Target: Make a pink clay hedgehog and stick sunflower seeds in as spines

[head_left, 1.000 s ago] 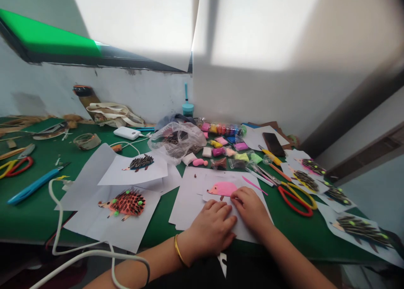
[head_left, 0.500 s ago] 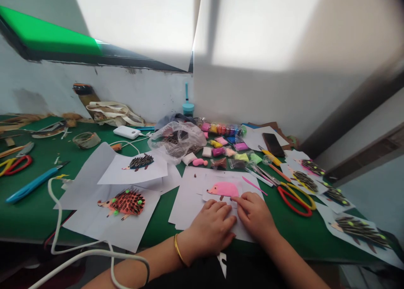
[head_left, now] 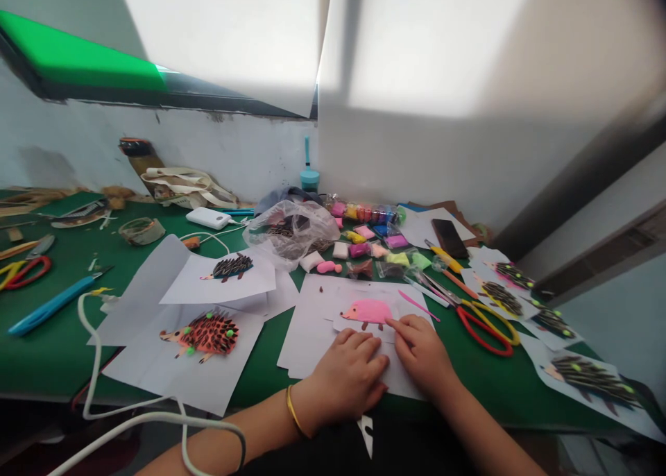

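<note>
A pink clay hedgehog (head_left: 368, 311) with a pale snout and small brown feet lies on a white paper card (head_left: 340, 300), on top of larger white sheets (head_left: 304, 323). My left hand (head_left: 351, 368) rests on the paper just below the hedgehog, fingers stretched out and holding nothing visible. The index fingertip of my right hand (head_left: 419, 347) touches the hedgehog's rear lower edge; its other fingers are curled, and nothing shows in them. A thin pink modelling tool (head_left: 417, 304) lies on the sheet up and right of the hedgehog.
Packets of coloured clay (head_left: 359, 250) and a plastic bag (head_left: 291, 233) of dark bits sit behind. Scissors (head_left: 486, 330) lie to the right, beside finished hedgehog pictures (head_left: 590, 379). A spiky orange hedgehog picture (head_left: 208, 334), a blue craft knife (head_left: 52, 309) and a white cable (head_left: 96, 351) are leftward.
My right index fingertip has moved slightly up, from beside the hind foot onto the hedgehog's rear edge. My left hand stays in about the same place.
</note>
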A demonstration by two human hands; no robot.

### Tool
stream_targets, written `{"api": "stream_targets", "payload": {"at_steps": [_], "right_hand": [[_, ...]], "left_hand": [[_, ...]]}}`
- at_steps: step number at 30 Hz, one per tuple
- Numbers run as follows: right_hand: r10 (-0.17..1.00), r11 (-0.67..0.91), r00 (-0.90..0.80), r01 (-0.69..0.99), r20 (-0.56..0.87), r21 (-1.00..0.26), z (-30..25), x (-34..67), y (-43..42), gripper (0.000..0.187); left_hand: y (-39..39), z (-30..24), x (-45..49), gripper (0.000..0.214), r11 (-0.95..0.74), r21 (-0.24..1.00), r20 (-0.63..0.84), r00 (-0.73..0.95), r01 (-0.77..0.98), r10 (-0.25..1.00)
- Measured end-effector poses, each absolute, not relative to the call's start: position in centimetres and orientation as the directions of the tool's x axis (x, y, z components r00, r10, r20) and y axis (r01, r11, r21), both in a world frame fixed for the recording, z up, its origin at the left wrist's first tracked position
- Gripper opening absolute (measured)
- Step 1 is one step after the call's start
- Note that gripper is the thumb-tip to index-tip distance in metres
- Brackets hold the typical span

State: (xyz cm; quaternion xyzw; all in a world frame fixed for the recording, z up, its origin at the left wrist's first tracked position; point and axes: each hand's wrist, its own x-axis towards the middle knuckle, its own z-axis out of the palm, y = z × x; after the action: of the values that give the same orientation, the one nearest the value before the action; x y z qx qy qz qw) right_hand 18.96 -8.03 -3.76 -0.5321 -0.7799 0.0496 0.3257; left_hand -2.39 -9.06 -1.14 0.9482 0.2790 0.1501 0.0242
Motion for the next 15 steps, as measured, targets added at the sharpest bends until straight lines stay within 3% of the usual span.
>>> {"api": "stream_targets", "payload": {"at_steps": [11,15], "right_hand": [[0.865,0.438,-0.303,0.845,0.400,-0.307,-3.78,18.39,-7.96,0.031],[0.866,0.435,-0.271,0.822,0.421,-0.367,-3.74,18.70,-7.99,0.034]], "left_hand": [[-9.11,-1.51,-2.41,0.041,-0.843,0.119,0.293,0.793,0.524,0.535],[-9.09,-1.33,-2.41,0.039,-0.839,0.131,0.287,0.790,0.527,0.541]]}}
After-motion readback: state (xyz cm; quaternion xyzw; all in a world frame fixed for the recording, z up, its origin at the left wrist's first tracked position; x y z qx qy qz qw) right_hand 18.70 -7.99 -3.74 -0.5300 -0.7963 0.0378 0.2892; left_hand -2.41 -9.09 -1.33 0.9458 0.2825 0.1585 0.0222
